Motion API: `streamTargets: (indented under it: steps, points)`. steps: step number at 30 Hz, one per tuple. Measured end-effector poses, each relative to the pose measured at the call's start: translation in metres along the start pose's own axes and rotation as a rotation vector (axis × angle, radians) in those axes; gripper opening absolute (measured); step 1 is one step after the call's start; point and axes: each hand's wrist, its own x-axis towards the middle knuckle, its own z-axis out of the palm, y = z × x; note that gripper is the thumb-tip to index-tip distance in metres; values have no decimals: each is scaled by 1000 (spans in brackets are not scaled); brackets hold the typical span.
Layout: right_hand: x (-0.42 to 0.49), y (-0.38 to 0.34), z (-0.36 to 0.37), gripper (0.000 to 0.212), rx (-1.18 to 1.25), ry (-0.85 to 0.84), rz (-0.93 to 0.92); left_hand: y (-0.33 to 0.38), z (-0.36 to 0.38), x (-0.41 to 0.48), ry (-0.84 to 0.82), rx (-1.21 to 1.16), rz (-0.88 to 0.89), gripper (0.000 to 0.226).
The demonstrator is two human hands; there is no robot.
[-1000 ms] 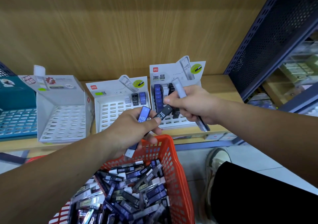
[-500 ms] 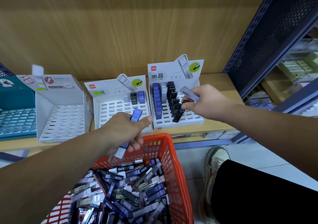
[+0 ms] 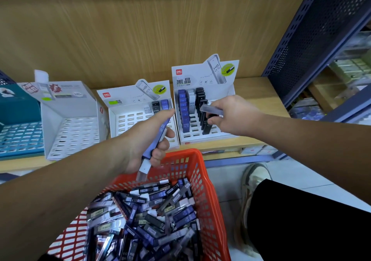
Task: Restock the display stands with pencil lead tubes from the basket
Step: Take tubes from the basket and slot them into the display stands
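Your left grip (image 3: 144,140) sits over the far rim of the red basket (image 3: 198,160), fingers curled round one blue tube (image 3: 161,129). That tube runs slantwise, its clear cap end pointing down into the basket and its other end pointing toward the shelf (image 3: 259,92) beyond.

Your right grip (image 3: 230,114) is beyond the basket's far right corner, over the right stand (image 3: 230,89). It holds a clear tube (image 3: 210,109) lying roughly level between thumb and fingers. Below, its fingertips meet the top of a black tube (image 3: 207,127) whose lower end is in the stand's grid. You cannot tell from this view whether that tube is pinched or only touched.

The right stand carries a row of blue tubes (image 3: 183,108), a few pale ones (image 3: 191,102) and a row of black ones (image 3: 200,98).

The middle stand (image 3: 124,108), straight beyond the basket, holds three tubes (image 3: 155,107) in its back right corner. The white stand (image 3: 70,110), beyond the basket's left side, shows bare slots. A teal stand (image 3: 20,136) lies further left.

The basket holds a loose heap of tubes (image 3: 150,210), blue, black and clear, lying every way.

Right of the basket, a shoe (image 3: 253,176) stands on the floor, with a blue perforated rack (image 3: 321,30) behind it.
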Motion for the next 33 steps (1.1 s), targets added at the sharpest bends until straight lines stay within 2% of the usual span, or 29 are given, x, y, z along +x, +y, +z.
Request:
streamTargets:
  steps: [3,6,9,12,17,19,22,23,25,27,29,33]
  points:
    - [2,-3,2,11,50,36,37,1,1,2,-19,-44,-4,61]
    - [1,-9,6,10,-11,70,-4,1,0,3,-32,-89,13,59]
    - [1,-8,9,17,-90,114,-47,1,-2,4,-25,-146,42,47]
    - [2,-5,4,18,-3,122,29,-2,-1,6,-23,-140,121,40]
    - [5,-2,-1,18,232,37,105,-6,4,3,7,-84,243,31]
    - [4,0,2,16,172,-6,67,-7,5,4,33,-48,262,32]
    - [0,0,2,12,140,35,65,-7,5,4,41,-41,275,32]
    - [-1,-3,0,14,203,56,67,-8,5,4,40,-43,279,31]
    - [-3,-14,-5,22,482,63,74,-7,6,4,35,-45,291,30]
    - [-6,-29,-9,30,774,-48,115,-6,7,4,39,-32,309,31]
    - [-7,-42,-9,32,861,-167,116,-5,9,3,48,-19,327,31]
    - [-4,-48,-8,27,957,-273,120,-6,8,1,82,-30,344,31]
